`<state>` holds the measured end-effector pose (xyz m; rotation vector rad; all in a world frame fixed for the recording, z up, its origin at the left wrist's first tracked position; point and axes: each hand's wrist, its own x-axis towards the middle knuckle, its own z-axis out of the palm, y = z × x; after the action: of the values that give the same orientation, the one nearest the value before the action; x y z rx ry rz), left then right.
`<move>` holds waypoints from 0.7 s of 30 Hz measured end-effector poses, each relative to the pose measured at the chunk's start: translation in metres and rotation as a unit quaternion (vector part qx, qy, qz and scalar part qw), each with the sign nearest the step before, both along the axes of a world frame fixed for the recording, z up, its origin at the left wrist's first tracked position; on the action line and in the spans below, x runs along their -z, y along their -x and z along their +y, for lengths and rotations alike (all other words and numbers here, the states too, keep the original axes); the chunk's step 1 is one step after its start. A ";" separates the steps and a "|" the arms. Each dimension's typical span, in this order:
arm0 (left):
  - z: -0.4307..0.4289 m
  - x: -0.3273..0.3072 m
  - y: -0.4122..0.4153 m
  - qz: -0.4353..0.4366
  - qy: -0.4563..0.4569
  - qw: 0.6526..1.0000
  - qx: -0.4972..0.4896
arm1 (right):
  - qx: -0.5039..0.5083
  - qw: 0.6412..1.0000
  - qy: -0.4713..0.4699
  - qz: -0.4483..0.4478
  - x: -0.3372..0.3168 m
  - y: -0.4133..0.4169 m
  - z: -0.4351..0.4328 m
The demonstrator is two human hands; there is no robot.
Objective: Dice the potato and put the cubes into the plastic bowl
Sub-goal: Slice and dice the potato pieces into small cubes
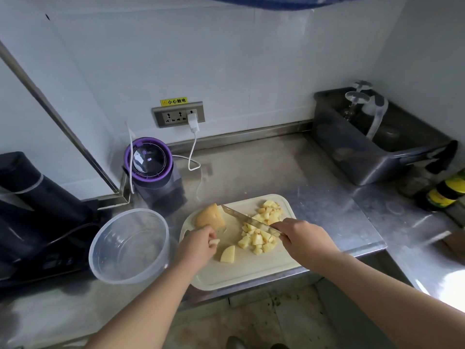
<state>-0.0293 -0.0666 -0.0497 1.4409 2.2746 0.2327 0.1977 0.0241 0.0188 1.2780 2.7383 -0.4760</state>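
A white cutting board (241, 273) lies on the steel counter. A large uncut potato chunk (210, 217) rests at its far left corner, and a smaller wedge (228, 254) lies near the middle. Several yellow potato cubes (261, 235) are heaped on the right half of the board. My left hand (198, 244) pinches a small potato piece (215, 241) between the fingers. My right hand (305, 239) grips the knife (241, 216), whose blade slants across the board over the cubes. The clear plastic bowl (129, 246) stands left of the board with nothing visible in it.
A purple-rimmed appliance (151, 162) stands behind the bowl, its white cable running to the wall socket (178, 114). A black device (30, 197) fills the left side. A steel tub (372, 144) with glassware and bottles (445, 191) sit at the right.
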 end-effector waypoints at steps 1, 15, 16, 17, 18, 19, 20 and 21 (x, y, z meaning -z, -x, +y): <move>0.003 -0.002 -0.008 0.021 -0.011 1.000 0.020 | 0.003 1.000 0.002 0.001 0.000 -0.002 0.000; -0.011 0.006 -0.034 0.032 -0.019 0.996 0.086 | 0.009 1.000 0.022 -0.007 0.008 -0.008 -0.001; -0.011 0.007 -0.035 0.038 -0.011 0.996 0.078 | 0.008 1.000 0.025 -0.009 0.008 -0.008 -0.002; -0.010 0.008 -0.035 0.039 0.006 0.997 0.069 | 0.008 0.999 0.032 -0.011 0.009 -0.007 -0.003; -0.008 0.009 -0.036 0.035 0.028 0.997 0.062 | 0.008 0.999 0.041 -0.014 0.010 -0.006 -0.004; -0.007 0.011 -0.037 0.028 0.046 0.997 0.058 | 0.006 0.998 0.052 -0.019 0.012 -0.006 -0.006; -0.005 0.012 -0.039 0.024 0.057 0.997 0.055 | 0.005 0.998 0.062 -0.027 0.013 -0.005 -0.009; -0.004 0.014 -0.040 0.025 0.058 0.997 0.050 | 0.006 0.997 0.074 -0.032 0.013 -0.003 -0.013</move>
<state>0.0111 -0.0706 -0.0640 1.5100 2.2084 0.0331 0.2006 0.0106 0.0057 1.2504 2.5897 -0.6152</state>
